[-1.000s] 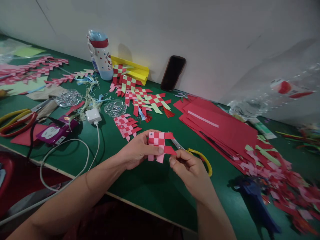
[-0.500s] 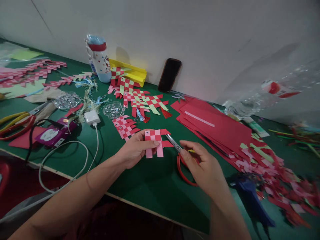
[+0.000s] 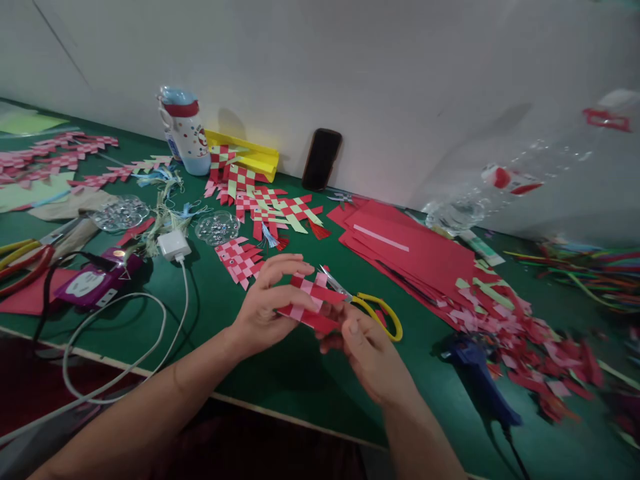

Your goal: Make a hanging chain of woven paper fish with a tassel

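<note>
two hands of ours are busy with one woven paper piece (image 3: 316, 288), a red and pink checked thing that we hold up over the green table (image 3: 305, 373), close to its near edge. our left hand (image 3: 267, 307) grasps it from the left, with the fingers curved across its front and covering part of the weave. our right hand (image 3: 367, 350) is pinching its right end, the thumb on the near side. the piece sits tilted between the two hands, so we cannot make out its whole outline. just beyond the right hand we have a pair of yellow-handled scissors (image 3: 370, 297) lying on the table, their blades pointing away to the left. past the left hand lie small red and pink woven fish (image 3: 239, 259), and beyond those a heap of red and green woven fish (image 3: 270, 200), some with tassels. near them we see a clear dish (image 3: 218, 228) of small round bits, too small to tell exactly. to the right we have a stack of red paper sheets (image 3: 415, 250) with one pink strip (image 3: 381, 238) on top, and paper scraps (image 3: 525, 340) spread over its near end. a blue glue gun (image 3: 483, 380) lies nearer to us, and a dark phone (image 3: 321, 159) leans upright against the wall (image 3: 380, 87).
</note>
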{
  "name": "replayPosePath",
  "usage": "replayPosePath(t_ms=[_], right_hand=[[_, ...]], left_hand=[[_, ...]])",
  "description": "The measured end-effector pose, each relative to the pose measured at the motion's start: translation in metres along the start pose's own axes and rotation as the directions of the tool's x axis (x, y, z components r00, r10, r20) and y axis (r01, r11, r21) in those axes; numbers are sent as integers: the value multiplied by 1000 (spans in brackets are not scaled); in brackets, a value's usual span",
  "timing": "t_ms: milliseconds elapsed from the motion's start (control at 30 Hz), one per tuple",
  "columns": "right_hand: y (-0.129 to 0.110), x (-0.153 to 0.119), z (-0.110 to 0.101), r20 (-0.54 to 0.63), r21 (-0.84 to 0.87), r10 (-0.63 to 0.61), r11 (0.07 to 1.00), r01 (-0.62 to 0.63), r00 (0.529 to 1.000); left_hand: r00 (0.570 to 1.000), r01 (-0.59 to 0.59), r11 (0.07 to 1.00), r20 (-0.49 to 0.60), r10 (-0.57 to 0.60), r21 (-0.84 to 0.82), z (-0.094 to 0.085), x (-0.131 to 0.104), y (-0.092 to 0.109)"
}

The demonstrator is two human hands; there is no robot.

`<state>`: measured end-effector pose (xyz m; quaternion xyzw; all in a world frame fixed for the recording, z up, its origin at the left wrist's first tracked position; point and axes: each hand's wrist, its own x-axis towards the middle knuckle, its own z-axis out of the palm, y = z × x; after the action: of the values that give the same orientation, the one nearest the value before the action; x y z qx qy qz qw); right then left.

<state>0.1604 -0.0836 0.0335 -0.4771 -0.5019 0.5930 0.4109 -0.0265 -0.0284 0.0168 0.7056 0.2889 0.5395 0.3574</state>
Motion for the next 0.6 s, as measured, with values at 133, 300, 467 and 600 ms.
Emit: replayPosePath(t_ms=[133, 300, 467, 600], right_hand=[[3, 4, 12, -83, 87, 2, 996, 5, 997], [4, 9, 10, -210, 82, 14, 997, 3, 978], [1, 11, 4, -310, -186, -94, 982, 36, 946], [-4, 11, 4, -238, -356, -121, 934, 30, 964]], left_hand=[[998, -11, 996, 67, 5, 90, 4, -4, -2], [996, -22, 997, 86, 16, 78, 9, -9, -5], [933, 353, 830, 90, -350, -432, 2, -4, -9], [770, 614, 427, 384, -510, -664, -3, 3, -9]])
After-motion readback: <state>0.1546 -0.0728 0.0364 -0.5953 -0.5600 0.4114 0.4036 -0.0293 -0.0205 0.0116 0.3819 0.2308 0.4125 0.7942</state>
